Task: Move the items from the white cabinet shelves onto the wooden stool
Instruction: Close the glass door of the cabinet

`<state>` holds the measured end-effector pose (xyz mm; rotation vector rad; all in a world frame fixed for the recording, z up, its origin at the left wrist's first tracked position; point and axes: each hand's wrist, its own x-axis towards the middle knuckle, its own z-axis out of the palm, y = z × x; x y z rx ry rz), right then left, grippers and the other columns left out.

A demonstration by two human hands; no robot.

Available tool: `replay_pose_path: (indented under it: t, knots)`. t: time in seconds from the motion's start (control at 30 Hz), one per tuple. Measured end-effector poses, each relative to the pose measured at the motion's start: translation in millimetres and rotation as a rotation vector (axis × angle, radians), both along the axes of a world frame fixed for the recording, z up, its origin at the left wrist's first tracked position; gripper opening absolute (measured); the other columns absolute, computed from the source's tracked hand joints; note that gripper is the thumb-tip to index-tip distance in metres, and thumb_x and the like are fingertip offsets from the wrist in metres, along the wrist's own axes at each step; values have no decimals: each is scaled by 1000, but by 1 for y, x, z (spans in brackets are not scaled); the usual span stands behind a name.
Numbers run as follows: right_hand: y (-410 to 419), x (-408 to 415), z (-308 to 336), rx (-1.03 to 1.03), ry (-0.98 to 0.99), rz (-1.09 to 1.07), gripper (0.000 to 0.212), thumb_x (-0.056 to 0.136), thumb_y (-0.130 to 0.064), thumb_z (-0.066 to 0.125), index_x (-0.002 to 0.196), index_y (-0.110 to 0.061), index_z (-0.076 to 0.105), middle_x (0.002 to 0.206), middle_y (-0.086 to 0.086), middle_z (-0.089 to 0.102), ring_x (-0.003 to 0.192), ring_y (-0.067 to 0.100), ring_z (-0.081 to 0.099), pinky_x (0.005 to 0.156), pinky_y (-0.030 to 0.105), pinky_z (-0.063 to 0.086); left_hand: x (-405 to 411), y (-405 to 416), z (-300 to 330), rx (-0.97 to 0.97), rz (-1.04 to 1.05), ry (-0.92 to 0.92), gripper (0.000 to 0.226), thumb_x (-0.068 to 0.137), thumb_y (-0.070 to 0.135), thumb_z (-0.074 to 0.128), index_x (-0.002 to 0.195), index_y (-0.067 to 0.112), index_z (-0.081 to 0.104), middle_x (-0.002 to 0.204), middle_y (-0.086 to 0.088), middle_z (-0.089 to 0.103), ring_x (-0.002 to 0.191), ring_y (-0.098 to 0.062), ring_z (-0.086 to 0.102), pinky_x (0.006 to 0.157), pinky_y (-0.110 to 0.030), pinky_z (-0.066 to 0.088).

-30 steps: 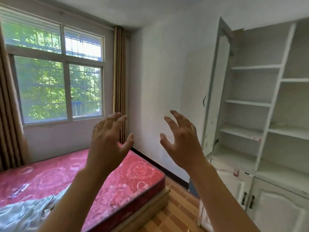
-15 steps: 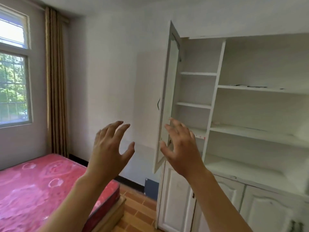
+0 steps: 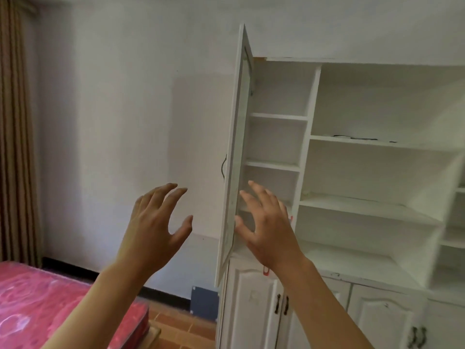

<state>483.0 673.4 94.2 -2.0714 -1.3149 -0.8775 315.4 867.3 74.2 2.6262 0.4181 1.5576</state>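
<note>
White cabinet (image 3: 377,172) with open door (image 3: 235,157), bare hands before shelves (image 3: 372,144).

Left hand (image 3: 153,230) and right hand (image 3: 268,227) raised; fingers spread, holding nothing.

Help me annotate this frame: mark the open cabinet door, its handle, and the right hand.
open cabinet door (image 3: 235,172): head view, white outer frame.
handle (image 3: 223,165): head view, dark curved grip.
right hand (image 3: 268,227): head view, back of hand.

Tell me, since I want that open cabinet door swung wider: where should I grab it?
Take the dark curved handle on the cabinet door. The door stands edge-on, the handle on its outer, left face, so the left hand suits, coming from the left.
</note>
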Motion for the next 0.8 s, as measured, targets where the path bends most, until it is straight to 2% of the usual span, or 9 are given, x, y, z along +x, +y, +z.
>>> replay_pose_path:
  t: [0.17, 0.43, 0.63, 0.8]
  knots:
    - [20, 31, 6, -13, -3, -33, 63, 100, -52, 39, 155, -22, 47, 169, 0, 32, 156, 21, 24, 128, 51, 24, 40, 30, -3, -15, -41, -12, 63, 94, 54, 49, 147, 20, 53, 150, -5, 54, 136, -27, 49, 114, -40, 35]
    - [57, 107, 5, -29, -16, -28, 64, 101, -54, 36, 157, -25, 43, 172, -3, 27, 158, 18, 19, 130, 43, 15, 121, 66, -13, -37, -73, 13, 65, 94, 57, 48, 151, 25, 50, 152, -1, 52, 138, -25, 48, 112, -37, 34]
    - [90, 180, 4, -23, -64, 28, 60, 101, -48, 43, 154, -20, 47, 169, 2, 32, 156, 20, 24, 127, 47, 22, 186, 93, -9, -5, -50, 24, 67, 95, 59, 48, 153, 26, 48, 153, 1, 52, 139, -25, 48, 113, -39, 37]
    - [109, 238, 9, -17, -103, 91, 58, 102, -45, 47, 154, -21, 46, 169, 1, 31, 156, 19, 23, 126, 44, 18, 241, 104, -6, 3, -20, -1, 69, 95, 60, 47, 154, 25, 48, 152, 0, 54, 138, -26, 49, 112, -43, 42]
